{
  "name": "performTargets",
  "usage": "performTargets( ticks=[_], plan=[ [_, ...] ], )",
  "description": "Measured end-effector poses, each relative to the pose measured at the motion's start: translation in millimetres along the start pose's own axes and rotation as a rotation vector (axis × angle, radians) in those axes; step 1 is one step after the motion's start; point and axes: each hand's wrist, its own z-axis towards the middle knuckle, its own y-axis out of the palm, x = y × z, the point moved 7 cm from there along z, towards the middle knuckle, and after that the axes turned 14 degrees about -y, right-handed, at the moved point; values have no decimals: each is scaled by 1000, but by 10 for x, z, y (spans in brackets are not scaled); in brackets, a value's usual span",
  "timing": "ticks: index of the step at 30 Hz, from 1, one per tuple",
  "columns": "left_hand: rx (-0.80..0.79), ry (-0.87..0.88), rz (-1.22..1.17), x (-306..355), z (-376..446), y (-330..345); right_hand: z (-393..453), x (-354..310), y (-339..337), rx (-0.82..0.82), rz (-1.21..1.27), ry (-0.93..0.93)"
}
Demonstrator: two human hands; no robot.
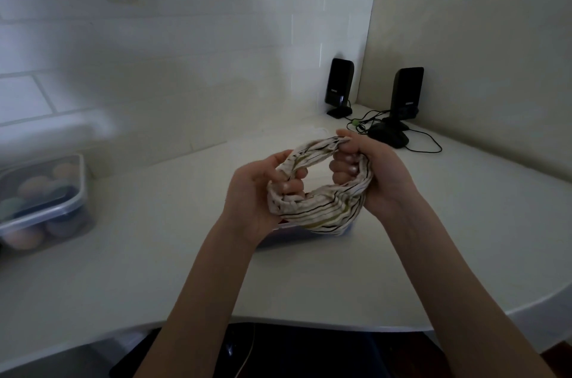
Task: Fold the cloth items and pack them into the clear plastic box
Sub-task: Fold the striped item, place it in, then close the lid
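Observation:
Both my hands hold a white cloth with dark and olive stripes [322, 207] bunched into a ring above the middle of the white table [173, 253]. My left hand [257, 191] grips its left side with curled fingers. My right hand [371, 173] grips the right side, thumb on top. Under the cloth a clear plastic box [288, 235] sits on the table, mostly hidden by the cloth and my left arm; something red and blue shows at its rim.
A lidded clear container [43, 201] with several rounded coloured bundles stands at the table's left edge. Two black speakers [339, 86] [405, 95] with cables stand in the far right corner, against the walls. The table's front edge curves near my body.

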Motion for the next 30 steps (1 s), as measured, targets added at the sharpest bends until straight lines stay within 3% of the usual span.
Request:
performTargets(
  ticks=[4, 8, 13, 15, 21, 30],
  plan=[
    [112, 15, 126, 74, 52, -68, 35, -11, -91, 34, -84, -47],
    [404, 158, 491, 192, 80, -231, 80, -70, -176, 19, -533, -156],
    [705, 528, 1089, 422, 99, -232, 161, -82, -130, -102, -1063, -275],
    [701, 572, 1246, 408, 137, -180, 203, -57, -153, -105, -1187, -297],
    [529, 444, 1564, 257, 275, -204, 253, -20, -243, -231, -1761, -260],
    [434, 249, 1968, 114, 308, -186, 208, 29, -241, -536, -1979, -214]
  ],
)
